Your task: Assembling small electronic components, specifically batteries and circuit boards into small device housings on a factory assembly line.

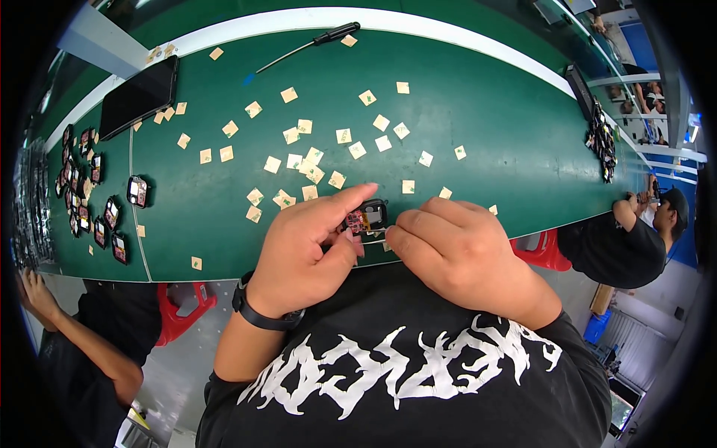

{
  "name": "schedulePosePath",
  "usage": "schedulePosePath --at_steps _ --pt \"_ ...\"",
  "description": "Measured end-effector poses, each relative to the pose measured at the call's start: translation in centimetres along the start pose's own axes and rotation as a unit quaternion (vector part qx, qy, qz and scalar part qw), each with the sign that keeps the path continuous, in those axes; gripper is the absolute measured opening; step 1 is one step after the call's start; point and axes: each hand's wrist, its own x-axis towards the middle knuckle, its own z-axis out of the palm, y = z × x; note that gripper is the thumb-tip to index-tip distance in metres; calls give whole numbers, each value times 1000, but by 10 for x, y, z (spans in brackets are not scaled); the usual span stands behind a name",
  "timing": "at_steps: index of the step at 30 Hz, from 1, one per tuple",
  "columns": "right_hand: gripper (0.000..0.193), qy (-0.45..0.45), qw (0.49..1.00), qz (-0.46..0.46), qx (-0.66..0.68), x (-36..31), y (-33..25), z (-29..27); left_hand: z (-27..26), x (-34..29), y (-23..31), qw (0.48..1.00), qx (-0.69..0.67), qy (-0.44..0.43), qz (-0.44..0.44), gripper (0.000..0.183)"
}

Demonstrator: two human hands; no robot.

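Note:
Close to my body, over the table's near edge, my left hand point(314, 243) grips a small black electronic device case point(366, 216) between thumb and fingers. The case is open, showing a reddish circuit board and a grey part inside. My right hand point(452, 243) is closed in a pinch at the case's right side. A thin, pale, straight piece point(372, 242) shows between the fingertips of both hands, just below the case. Its kind cannot be made out, and its right end is hidden by my right fingers.
Cream paper squares point(343, 136) lie scattered over the green table point(515, 142). A screwdriver point(310, 46) lies at the back. A black tablet-like panel point(140, 97) and several small devices point(112, 213) are at left, more devices point(602, 142) far right. People sit on both sides.

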Motion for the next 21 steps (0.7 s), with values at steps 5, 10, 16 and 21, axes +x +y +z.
schedulePosePath --at_steps 5,10,16,21 --pt "27 -45 999 -10 -10 2 1 -3 2 3 -3 997 69 0 46 59" --pt "26 -47 999 1 -3 2 3 0 2 3 -4 992 101 0 77 60" --pt "19 37 999 19 -10 -9 10 1 5 0 1 999 21 13 36 60" --pt "18 33 999 10 -40 -8 6 4 2 0 1 999 34 -1 22 59"
